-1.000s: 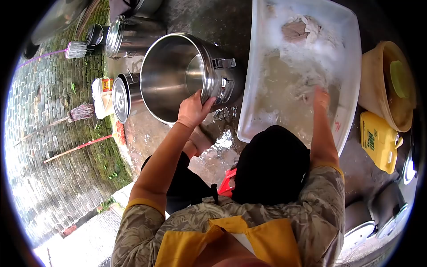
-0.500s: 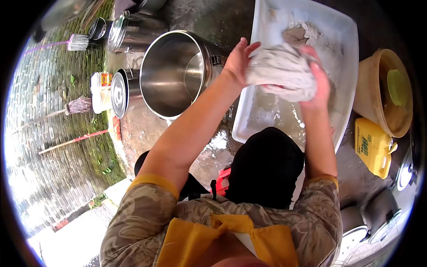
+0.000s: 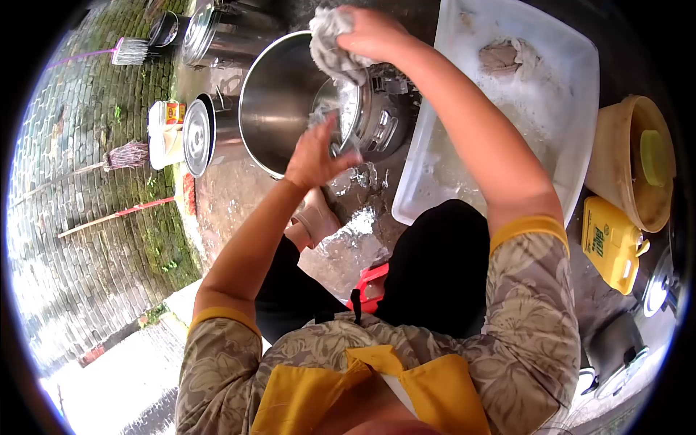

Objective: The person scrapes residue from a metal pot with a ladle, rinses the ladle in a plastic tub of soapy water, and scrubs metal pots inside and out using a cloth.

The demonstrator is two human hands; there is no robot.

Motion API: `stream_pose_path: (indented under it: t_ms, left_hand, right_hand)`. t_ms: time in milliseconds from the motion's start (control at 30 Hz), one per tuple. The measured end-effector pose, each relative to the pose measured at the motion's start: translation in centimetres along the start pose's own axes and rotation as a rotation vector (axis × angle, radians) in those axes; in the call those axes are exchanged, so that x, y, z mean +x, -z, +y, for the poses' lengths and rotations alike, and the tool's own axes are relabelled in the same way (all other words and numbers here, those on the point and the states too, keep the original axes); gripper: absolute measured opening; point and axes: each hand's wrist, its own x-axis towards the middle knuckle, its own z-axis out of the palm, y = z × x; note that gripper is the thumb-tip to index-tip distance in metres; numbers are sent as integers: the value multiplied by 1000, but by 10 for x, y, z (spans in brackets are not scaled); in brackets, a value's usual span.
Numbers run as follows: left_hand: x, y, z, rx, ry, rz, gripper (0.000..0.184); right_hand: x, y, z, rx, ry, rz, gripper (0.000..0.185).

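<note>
grey-white rag [image 3: 330,43] was bunched in the right hand [image 3: 373,35] by the mouth of the stainless-steel pot [image 3: 274,105]; likely soft, soggy, slippery, best gripped mid-bundle. left hand [image 3: 317,159] was spread, pot contact unclear. pot looked rigid, heavyish; rim seemed the hold.

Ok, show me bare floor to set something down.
Wet brown floor lies bare between the beige-shod foot and translucent white plastic tub, and between that foot and the orange-bristled broom. Crowded: right of the tub, with round beige plastic bucket and yellow plastic jug.
</note>
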Motion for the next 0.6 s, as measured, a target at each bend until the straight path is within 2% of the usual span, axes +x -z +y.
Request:
stream_pose_path:
  t_ms: [33,100,200,233,300,367,400,433,500,567,600]
  left_hand:
    - [-12,-17,-7,223,-11,-47,64]
    - [-10,-7,14,138,200,-157,43]
    - [-12,-14,12,188,119,-48,37]
    - [-12,-16,11,184,115,-40,37]
    - [-14,-19,13,164,79,38,38]
    - [-12,-18,11,210,118,-38,41]
    - [-11,-17,10,219,134,-66,42]
    - [-10,-14,9,229,148,-94,43]
    - [-10,-15,7,243,163,-90,46]
    - [-8,-14,7,254,166,-88,49]
    - [-8,-11,8,255,187,-161,53]
  right_hand:
    - [5,-10,-2,-164,-65,-240,45]
    - [-7,-30,-5,-443,234,-9,37]
    - [-20,-28,-11,-428,70,-99,33]
    - [-24,-23,-10,-375,-9,-132,34]
    - [-40,-18,-14,-446,-4,-162,35]
    - [-62,-21,-21,-534,83,-95,33]
    - [-68,-15,-34,-490,-28,-267,34]
    - [-76,-16,-41,-502,-26,-266,34]
    - [-91,-21,-49,-481,-176,-368,39]
    - [-110,-25,-44,-428,-233,-343,45]
    - [-123,-34,-29,-132,-219,-269,45]
